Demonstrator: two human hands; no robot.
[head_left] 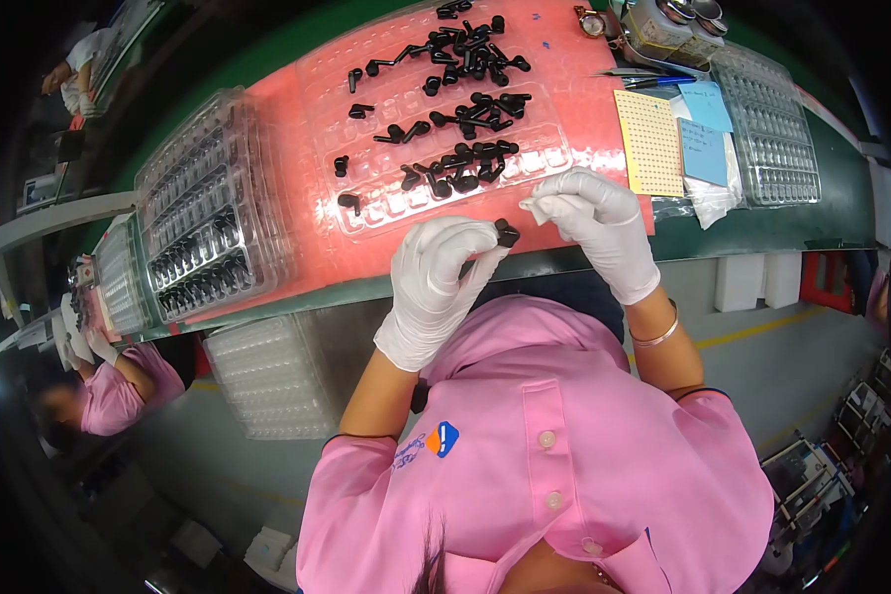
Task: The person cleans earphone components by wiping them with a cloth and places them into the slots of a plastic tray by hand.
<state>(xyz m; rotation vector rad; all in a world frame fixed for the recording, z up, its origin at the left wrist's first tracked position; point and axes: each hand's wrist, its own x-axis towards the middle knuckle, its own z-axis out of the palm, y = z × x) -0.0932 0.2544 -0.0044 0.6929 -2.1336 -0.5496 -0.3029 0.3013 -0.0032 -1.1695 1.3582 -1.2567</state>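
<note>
My left hand [436,282], in a white glove, pinches a black earbud [506,234] between thumb and fingers, just past the table's near edge. To its right, my right hand [594,218], also gloved, has its fingers closed on a small white cloth-like piece [535,209]. The two hands are close together but apart. Beyond them lies a clear plastic tray [356,220] on a pink mat, and many loose black earbuds [465,183] are scattered over it in heaps.
Stacked clear trays [203,198] filled with earbuds stand at the left. A yellow label sheet [648,144], blue notes [704,107], a pen [668,80] and another tray stack [765,129] are at the right. A gloved co-worker [129,386] sits at far left.
</note>
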